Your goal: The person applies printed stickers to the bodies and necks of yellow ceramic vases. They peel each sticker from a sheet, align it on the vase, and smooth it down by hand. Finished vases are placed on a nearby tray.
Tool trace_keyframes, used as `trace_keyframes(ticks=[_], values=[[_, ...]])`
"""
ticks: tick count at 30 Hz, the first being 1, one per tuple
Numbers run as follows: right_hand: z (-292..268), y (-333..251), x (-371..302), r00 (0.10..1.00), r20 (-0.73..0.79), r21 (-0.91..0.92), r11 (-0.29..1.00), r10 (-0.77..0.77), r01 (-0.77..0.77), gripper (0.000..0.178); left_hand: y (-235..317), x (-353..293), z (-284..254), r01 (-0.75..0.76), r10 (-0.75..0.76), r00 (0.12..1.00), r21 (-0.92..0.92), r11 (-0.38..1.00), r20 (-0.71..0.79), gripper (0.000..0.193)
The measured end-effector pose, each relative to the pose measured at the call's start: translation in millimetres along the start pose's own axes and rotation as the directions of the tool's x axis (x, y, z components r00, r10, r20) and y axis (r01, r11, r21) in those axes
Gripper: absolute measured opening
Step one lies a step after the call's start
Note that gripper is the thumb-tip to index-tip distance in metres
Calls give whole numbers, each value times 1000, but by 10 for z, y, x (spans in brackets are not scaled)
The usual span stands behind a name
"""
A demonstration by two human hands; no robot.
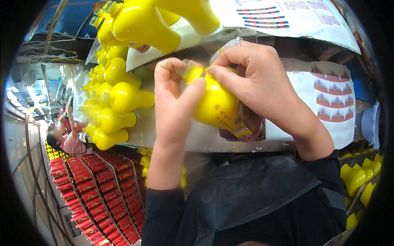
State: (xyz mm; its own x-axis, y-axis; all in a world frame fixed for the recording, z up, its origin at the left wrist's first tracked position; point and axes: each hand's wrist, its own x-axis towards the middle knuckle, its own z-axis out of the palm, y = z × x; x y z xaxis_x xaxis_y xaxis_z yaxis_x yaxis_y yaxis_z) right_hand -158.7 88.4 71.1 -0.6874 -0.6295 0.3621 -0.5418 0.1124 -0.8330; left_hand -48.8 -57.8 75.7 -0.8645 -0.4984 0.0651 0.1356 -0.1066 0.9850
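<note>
- The yellow bottle (215,102) is between both hands, over the front part of the table (141,132). It tilts, with its clear top up and to the left. I can't tell if its bottom touches the table.
- The left hand (172,96) has its grip round the neck.
- The right hand (262,76) has its grip on the side near the neck, thumb and finger pressed close.
- The table's front edge runs just below the bottle. A thin bare strip lies along it, with small white scraps (257,149).
- There is some bare table between the left arm and the standing yellow bottles (123,98), but they crowd the left side.
- The bottle has small dark writing on its side.
- On the right, a white sheet (301,98) has four rows of castle-like labels. A far sheet (262,10) has thin dark strips.
- I can't see what is inside the bottles.
</note>
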Motion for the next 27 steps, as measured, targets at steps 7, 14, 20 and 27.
trace_keyframes(ticks=[7,14,20,27], values=[[-15,48,-4,997,17,15,997,-73,73,19,-79,-56,-110,-45,48,999,-100,994,25,31],[-52,-47,-122,982,-41,102,977,-182,185,15,-66,-111,-150,-92,95,995,-84,992,37,26],[-101,-216,-262,933,69,129,931,-353,342,33,-73,-171,-156,-163,164,986,-72,984,11,22],[-198,-248,-312,935,153,8,947,-319,321,33,-79,-189,-211,-197,198,980,45,979,-9,20]])
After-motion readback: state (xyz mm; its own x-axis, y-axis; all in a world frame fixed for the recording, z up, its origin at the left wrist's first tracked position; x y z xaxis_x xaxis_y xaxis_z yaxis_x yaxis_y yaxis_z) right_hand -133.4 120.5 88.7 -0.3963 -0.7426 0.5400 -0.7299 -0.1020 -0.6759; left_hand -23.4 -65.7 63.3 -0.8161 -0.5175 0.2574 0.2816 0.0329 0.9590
